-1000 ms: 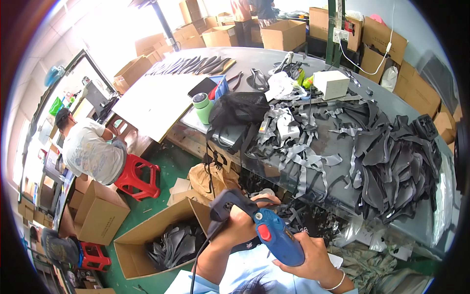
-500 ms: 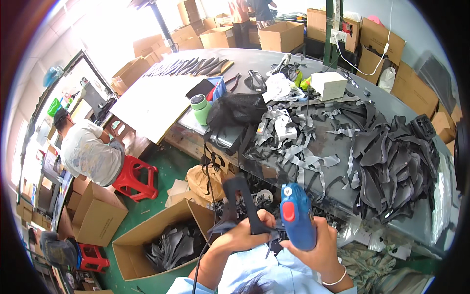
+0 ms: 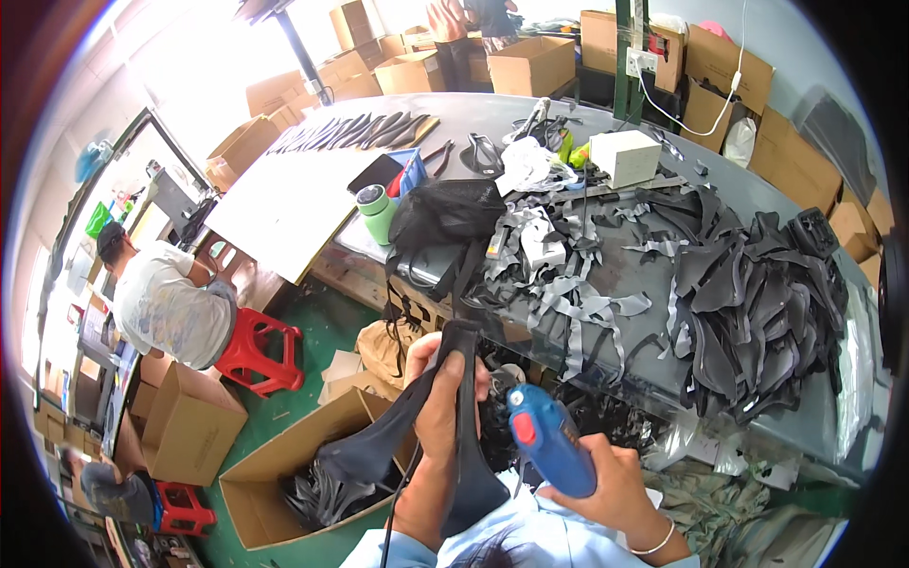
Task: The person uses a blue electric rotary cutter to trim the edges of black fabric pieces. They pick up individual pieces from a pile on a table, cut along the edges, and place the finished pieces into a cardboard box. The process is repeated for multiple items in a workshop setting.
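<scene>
Hands closed: left hand (image 3: 437, 417) gripped forked dark piece (image 3: 471, 464), short of the tabletop (image 3: 473, 112); right hand (image 3: 615, 483) held blue tool (image 3: 554, 445), clear of the piece. Step seemed orienting; next move likely called for steadying. Beyond lay dark heap (image 3: 748, 312).

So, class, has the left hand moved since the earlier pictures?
Yes: the left hand has moved leftward in view, nearer the open cardboard box on the floor.

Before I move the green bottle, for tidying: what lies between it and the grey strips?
A black bag lies between them, in the head view.
</scene>
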The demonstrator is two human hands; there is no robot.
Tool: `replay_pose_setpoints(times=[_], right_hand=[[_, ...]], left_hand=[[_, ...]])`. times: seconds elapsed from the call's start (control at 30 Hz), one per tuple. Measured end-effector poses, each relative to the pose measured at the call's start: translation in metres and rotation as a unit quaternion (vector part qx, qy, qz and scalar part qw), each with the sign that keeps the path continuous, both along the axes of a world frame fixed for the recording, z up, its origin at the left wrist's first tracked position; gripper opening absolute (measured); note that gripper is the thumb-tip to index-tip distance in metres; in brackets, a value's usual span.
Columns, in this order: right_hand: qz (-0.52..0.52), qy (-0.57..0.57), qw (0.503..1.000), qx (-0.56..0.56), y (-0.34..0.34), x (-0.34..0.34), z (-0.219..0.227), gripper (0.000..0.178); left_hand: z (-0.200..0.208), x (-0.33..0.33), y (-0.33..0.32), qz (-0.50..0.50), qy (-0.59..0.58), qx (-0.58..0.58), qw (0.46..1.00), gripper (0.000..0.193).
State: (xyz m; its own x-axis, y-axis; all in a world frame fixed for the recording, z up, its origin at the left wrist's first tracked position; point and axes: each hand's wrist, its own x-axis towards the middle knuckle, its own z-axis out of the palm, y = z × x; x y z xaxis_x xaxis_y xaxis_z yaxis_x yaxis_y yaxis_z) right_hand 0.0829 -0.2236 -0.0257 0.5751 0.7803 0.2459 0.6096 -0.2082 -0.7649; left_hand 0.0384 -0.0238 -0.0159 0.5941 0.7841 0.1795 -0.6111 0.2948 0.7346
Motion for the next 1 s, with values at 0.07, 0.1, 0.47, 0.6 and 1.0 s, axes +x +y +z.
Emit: replay_pose_setpoints(times=[0.07, 0.1, 0.47, 0.6, 1.0], right_hand=[[-0.034, -0.027, 0.999, -0.030, -0.004, 0.005, -0.003, 0.059], [-0.032, -0.028, 0.999, -0.030, -0.006, 0.006, -0.005, 0.060], [0.000, -0.063, 0.998, 0.002, -0.002, 0.007, 0.000, 0.052], [0.002, -0.073, 0.997, 0.006, -0.003, 0.009, 0.001, 0.051], [-0.016, -0.124, 0.990, -0.067, -0.033, 0.024, -0.021, 0.047]], left_hand=[[-0.002, -0.009, 0.000, -0.042, 0.011, 0.030, 0.999, 0.026], [0.001, -0.012, -0.002, -0.054, 0.019, 0.043, 0.997, 0.027], [-0.008, -0.030, 0.005, -0.120, 0.059, 0.113, 0.985, 0.029], [0.002, -0.031, 0.003, -0.142, 0.128, 0.124, 0.974, 0.026], [0.033, -0.027, 0.021, -0.278, 0.377, 0.048, 0.882, 0.029]])
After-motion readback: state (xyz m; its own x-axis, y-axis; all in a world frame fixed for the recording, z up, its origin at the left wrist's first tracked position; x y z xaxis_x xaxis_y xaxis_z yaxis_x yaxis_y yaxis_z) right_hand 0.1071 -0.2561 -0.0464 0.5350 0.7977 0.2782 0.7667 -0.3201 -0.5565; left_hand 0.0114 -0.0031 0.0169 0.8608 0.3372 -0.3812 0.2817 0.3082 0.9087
